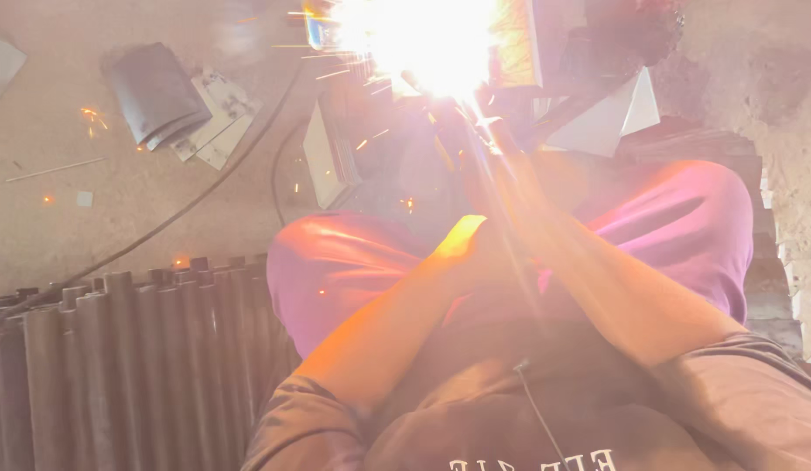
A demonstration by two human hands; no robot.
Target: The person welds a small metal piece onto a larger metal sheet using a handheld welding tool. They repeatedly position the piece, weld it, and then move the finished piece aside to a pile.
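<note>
Both hands meet just below the glare [427, 39]: the left hand [462, 249] presses against the right hand [510, 187]; whether either is clenched cannot be told. Rod [479, 148] runs from them into the glare. Pipes [117, 358] lie far left.

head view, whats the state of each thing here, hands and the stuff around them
left hand: raised between the knees, grip washed out by glare
right hand: stretched toward the arc, grip not readable
welding arc: lit, throwing sparks
metal tubes: lying side by side on the floor
flat metal pieces: loosely piled
cable: slack across the floor
</note>
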